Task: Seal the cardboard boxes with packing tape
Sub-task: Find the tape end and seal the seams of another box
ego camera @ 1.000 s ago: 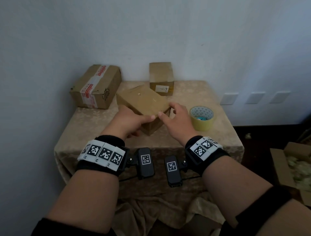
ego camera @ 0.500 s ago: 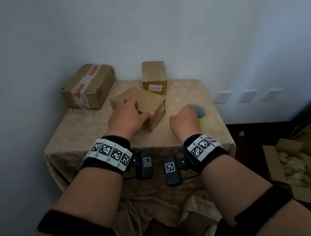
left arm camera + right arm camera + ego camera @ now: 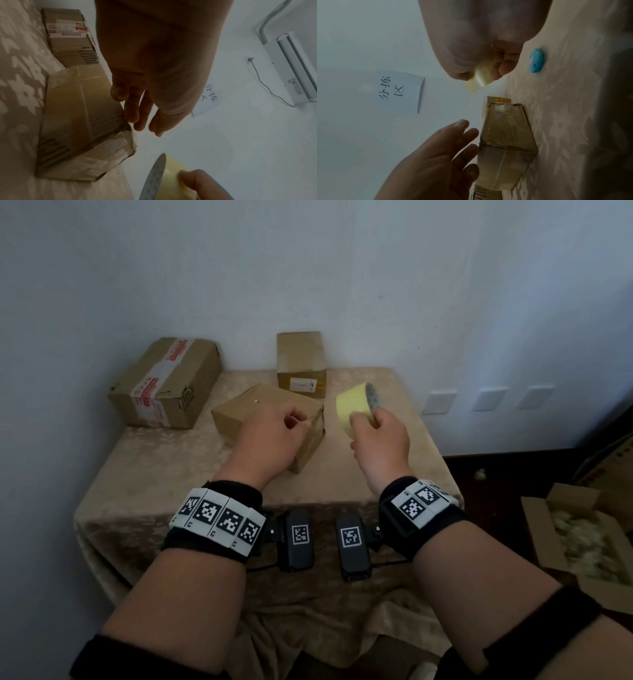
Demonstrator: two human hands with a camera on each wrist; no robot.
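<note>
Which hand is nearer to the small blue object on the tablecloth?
Right. The right hand, holding the tape roll, hangs just above the blue object. The left hand is farther off, over the middle box.

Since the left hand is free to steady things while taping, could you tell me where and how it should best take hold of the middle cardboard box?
I would bring the left hand down from above onto the middle cardboard box and clamp its two long side faces. It lies flat on the tablecloth, turned diagonally, low and narrow enough for one hand. That leaves the near corner toward the tape roll held in the right hand.
</note>
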